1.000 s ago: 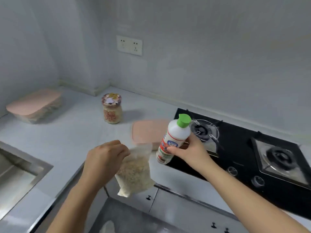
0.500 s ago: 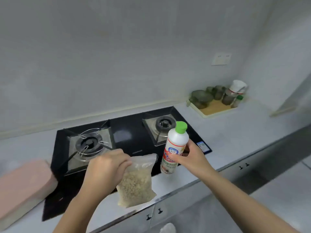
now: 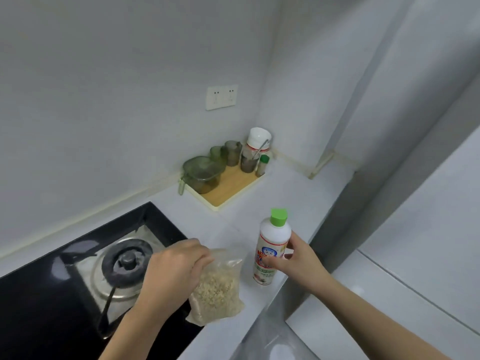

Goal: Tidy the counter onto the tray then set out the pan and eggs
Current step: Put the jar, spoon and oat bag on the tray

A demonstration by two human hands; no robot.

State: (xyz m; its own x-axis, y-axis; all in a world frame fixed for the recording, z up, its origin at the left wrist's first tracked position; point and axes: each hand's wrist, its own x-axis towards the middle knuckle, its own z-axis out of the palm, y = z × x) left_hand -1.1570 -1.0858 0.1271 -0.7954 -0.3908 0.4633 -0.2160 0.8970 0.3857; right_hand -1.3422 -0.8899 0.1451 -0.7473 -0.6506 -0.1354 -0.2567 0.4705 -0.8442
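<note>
Both hands loaded, tray ahead in the corner.

Left hand pinches the top of a clear plastic bag of pale grain, which hangs over the front edge of the black glass gas hob. Right hand grips a white plastic bottle with a green cap, upright, low over the pale counter near its front edge. The wooden tray with a cream rim sits against the wall, well apart from both hands. A green glass jug and several jars crowd its back half; bare board shows only at the front. Judgement: carry phase, nothing placed yet. Best to stand the bottle on the bare front strip first, keeping clear of the small green-capped jar. Then lay the bag flat beside it, supported from below, since the seal looks to be taking the whole weight.
</note>
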